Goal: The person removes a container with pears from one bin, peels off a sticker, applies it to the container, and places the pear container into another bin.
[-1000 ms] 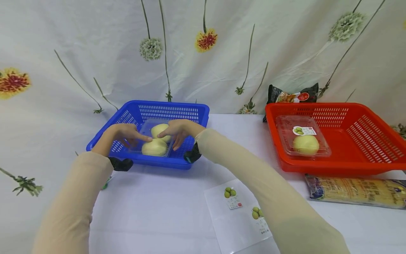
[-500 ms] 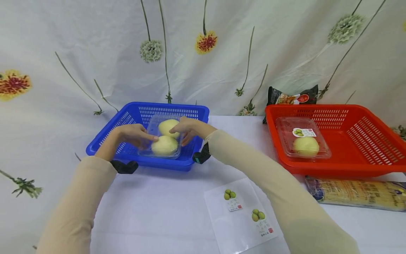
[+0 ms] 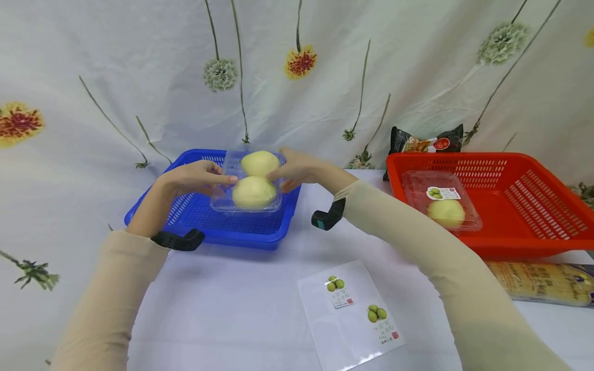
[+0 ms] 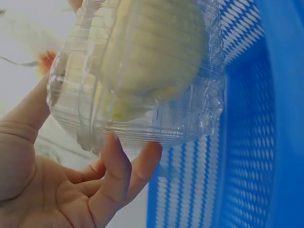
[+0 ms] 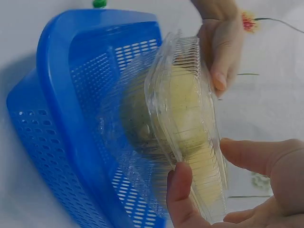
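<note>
A clear plastic clamshell box (image 3: 250, 185) with two pale yellow round fruits in it hangs above the blue basket (image 3: 204, 226). My left hand (image 3: 192, 178) grips its left side, thumb on top and fingers under the box (image 4: 142, 85). My right hand (image 3: 297, 170) grips the right side of the box (image 5: 185, 118), fingers curled beneath the rim. In the right wrist view the blue basket (image 5: 71, 118) lies behind the box, and my left hand (image 5: 221, 52) shows at the far side.
A red basket (image 3: 520, 242) at the right holds another clamshell (image 3: 441, 201) with one fruit. A dark snack bag (image 3: 417, 141) stands behind it; a noodle packet (image 3: 543, 283) lies in front. A sticker sheet (image 3: 352, 314) lies on the white table.
Both hands have lifted the clamshell box up out of the blue basket and a little to the right. The red basket and its contents have not moved.
</note>
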Motion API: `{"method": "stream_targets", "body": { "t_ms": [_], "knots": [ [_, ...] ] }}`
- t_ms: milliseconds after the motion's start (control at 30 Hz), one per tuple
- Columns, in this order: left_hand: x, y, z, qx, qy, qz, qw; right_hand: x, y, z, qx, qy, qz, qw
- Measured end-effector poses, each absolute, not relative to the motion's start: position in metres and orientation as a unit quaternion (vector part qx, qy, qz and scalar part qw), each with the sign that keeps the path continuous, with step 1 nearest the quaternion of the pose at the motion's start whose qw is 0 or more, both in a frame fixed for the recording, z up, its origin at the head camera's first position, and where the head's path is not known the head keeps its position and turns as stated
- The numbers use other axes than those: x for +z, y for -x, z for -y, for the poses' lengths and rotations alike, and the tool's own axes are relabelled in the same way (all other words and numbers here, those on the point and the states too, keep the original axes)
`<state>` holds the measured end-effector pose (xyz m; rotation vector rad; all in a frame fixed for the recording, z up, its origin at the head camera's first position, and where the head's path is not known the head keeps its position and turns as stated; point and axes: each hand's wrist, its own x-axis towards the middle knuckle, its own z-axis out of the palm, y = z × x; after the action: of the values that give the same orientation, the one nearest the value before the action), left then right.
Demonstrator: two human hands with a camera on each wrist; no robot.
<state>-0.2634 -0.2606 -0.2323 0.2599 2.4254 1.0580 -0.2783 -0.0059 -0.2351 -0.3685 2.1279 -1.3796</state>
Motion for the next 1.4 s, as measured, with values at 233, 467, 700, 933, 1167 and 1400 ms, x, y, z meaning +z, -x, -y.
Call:
{"method": "stream_targets", "body": {
  "t_ms": [233, 467, 700, 933, 1167, 1400],
  "knots": [
    [-0.223, 0.256, 0.237, 0.425, -0.104, -0.871, 0.223, -0.226, 0.272, -0.025, -0.516, 0.145, -0.805, 0.255],
    [-0.225, 0.255, 0.217, 0.493, -0.102, -0.842, 0.195, -0.223, 0.265, -0.05, -0.515, 0.143, -0.817, 0.218],
    [-0.234, 0.249, 0.193, 0.569, -0.089, -0.798, 0.175, -0.228, 0.254, -0.072, -0.516, 0.133, -0.831, 0.163],
    [-0.251, 0.242, 0.164, 0.593, -0.084, -0.786, 0.155, -0.239, 0.244, -0.097, -0.505, 0.125, -0.844, 0.13],
    [-0.264, 0.232, 0.133, 0.59, -0.091, -0.791, 0.136, -0.252, 0.232, -0.122, -0.481, 0.105, -0.864, 0.107],
    [-0.277, 0.224, 0.103, 0.545, -0.123, -0.824, 0.097, -0.265, 0.216, -0.141, -0.462, 0.109, -0.878, 0.057]
  ]
}}
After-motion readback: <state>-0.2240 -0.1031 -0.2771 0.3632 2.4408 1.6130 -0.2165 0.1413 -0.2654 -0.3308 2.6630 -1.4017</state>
